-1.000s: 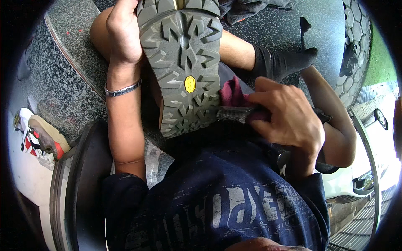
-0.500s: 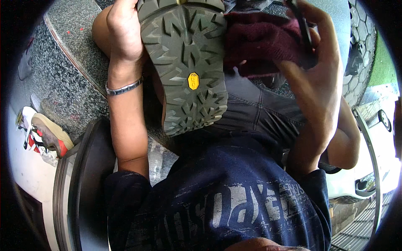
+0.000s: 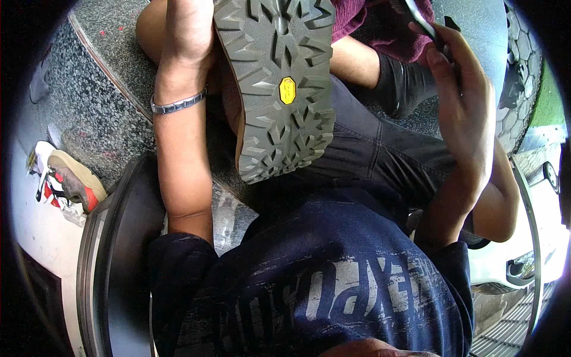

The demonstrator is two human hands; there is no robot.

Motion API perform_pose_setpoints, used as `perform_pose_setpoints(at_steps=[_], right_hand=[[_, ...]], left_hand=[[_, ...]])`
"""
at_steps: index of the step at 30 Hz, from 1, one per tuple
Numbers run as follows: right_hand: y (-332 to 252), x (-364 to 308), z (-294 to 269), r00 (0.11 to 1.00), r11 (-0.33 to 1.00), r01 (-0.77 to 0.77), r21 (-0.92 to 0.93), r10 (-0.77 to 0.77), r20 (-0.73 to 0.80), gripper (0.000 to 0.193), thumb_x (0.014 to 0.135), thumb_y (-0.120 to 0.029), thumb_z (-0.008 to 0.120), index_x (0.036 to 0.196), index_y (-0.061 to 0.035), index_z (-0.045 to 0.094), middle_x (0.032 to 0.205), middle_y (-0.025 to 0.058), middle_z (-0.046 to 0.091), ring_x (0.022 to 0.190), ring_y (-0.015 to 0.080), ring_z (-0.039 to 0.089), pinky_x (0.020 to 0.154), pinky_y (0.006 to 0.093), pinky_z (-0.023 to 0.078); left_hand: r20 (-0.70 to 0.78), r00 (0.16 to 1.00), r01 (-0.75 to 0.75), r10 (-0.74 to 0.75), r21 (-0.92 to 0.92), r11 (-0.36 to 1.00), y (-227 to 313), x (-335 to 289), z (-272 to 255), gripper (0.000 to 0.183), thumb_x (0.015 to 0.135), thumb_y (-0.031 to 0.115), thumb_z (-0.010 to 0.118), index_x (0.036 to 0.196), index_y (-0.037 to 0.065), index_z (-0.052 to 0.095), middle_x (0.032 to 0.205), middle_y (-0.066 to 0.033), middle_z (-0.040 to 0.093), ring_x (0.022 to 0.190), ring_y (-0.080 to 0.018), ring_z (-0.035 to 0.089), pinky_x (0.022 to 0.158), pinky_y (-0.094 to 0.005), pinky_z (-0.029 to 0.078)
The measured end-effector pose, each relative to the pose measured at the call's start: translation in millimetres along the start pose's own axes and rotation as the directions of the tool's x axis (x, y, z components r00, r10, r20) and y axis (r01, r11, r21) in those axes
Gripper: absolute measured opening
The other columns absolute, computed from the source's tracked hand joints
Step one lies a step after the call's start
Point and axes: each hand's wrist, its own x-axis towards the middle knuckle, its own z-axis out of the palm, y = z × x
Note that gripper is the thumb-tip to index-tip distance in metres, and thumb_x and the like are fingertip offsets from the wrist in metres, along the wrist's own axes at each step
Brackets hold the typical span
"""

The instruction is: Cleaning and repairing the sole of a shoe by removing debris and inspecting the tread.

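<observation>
"Closest to the lens, along the lower edge, what is there?"

"A dark blue T-shirt (image 3: 333, 223) with pale lettering, and past its hem, grey trousers (image 3: 398, 149)."

"And the boot (image 3: 267, 128)?"

"Just beyond the shirt, sole toward the camera, left of the trouser leg, its upper end cut by the top edge. The lugs are deep, with a yellow badge (image 3: 287, 90) among them. It sits higher in view than half a second ago, and a little further right."

"The left hand (image 3: 189, 30)?"

"Against the boot's left side, above a metal bracelet (image 3: 178, 106). The fingers run out of view, so I cannot tell how they grip."

"The right one?"

"The right hand (image 3: 470, 98) is closed round a slim dark brush (image 3: 425, 24), well apart from the sole. A second ago the bristles were right beside its edge."

"Does it hold the maroon cloth (image 3: 386, 27) too?"

"Cannot tell. The cloth shows between boot and brush. It has risen to the top edge since the last frame, so the bare ankle (image 3: 357, 62) and black sock (image 3: 401, 86) show again."

"Farther off?"

"Speckled stone flooring (image 3: 119, 65), a brown-and-red shoe (image 3: 76, 178) at left; at right, a white car (image 3: 488, 262), paving (image 3: 524, 71) and green grass (image 3: 550, 107)."
</observation>
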Motion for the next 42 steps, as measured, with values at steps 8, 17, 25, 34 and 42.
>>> perform_pose_setpoints(at_steps=[8, 17, 25, 34, 42], right_hand=[[-12, -4, 15, 0.998, 0.997, 0.043, 0.062, -0.041, -0.042, 0.019, 0.099, -0.015, 0.063, 0.114, -0.0023, 0.067, 0.094, 0.0183, 0.073, 0.085, 0.0283, 0.074, 0.076, 0.0377, 0.055], [-17, 1, 17, 0.998, 0.997, 0.057, 0.061, -0.057, -0.002, 0.019, 0.101, -0.018, 0.062, 0.107, -0.0012, 0.069, 0.088, 0.0157, 0.073, 0.079, 0.0239, 0.072, 0.073, 0.0347, 0.055], [-26, 83, -10, 0.929, 0.97, -0.182, 0.161, 0.223, -0.296, 0.032, 0.091, -0.007, 0.069, 0.12, 0.0004, 0.06, 0.097, 0.0112, 0.068, 0.089, 0.0186, 0.067, 0.078, 0.0321, 0.054], [70, 233, -24, 0.912, 0.895, -0.107, -0.433, -0.085, -0.402, 0.026, 0.097, -0.029, 0.062, 0.112, -0.0086, 0.07, 0.102, 0.0179, 0.072, 0.097, 0.0363, 0.071, 0.085, 0.0466, 0.054], [84, 241, -28, 0.92, 0.854, -0.037, -0.52, -0.174, -0.351, 0.02, 0.097, -0.026, 0.063, 0.111, -0.0156, 0.071, 0.11, 0.0121, 0.071, 0.101, 0.0315, 0.071, 0.087, 0.0445, 0.056]], left_hand=[[0.147, 0.989, 0.02, 0.021, -0.273, 0.962, -6, 5, 0, 0.042, 0.101, 0.022, 0.036, 0.126, -0.004, 0.058, 0.11, -0.0134, 0.068, 0.099, -0.0212, 0.067, 0.094, -0.0333, 0.053], [0.071, 0.997, -0.049, 0.041, 0.108, 0.993, 3, 2, 2, 0.04, 0.102, 0.022, 0.036, 0.125, -0.003, 0.058, 0.109, -0.0128, 0.068, 0.098, -0.0202, 0.067, 0.091, -0.0324, 0.055], [-0.019, 0.986, -0.113, 0.168, 0.663, 0.74, -14, 3, -5, 0.043, 0.104, 0.025, 0.043, 0.131, -0.005, 0.059, 0.128, -0.0156, 0.066, 0.121, -0.0199, 0.06, 0.108, -0.0316, 0.043], [-0.003, 1.0, 0.009, -0.008, 0.298, 0.954, 1, -10, 5, 0.045, 0.096, 0.022, 0.038, 0.124, -0.004, 0.06, 0.111, -0.0107, 0.07, 0.103, -0.0161, 0.065, 0.096, -0.0302, 0.05], [0.016, 1.0, -0.001, -0.004, 0.324, 0.946, -2, -3, 1, 0.044, 0.094, 0.019, 0.037, 0.12, -0.006, 0.062, 0.11, -0.0123, 0.07, 0.102, -0.0168, 0.065, 0.096, -0.0303, 0.049]])
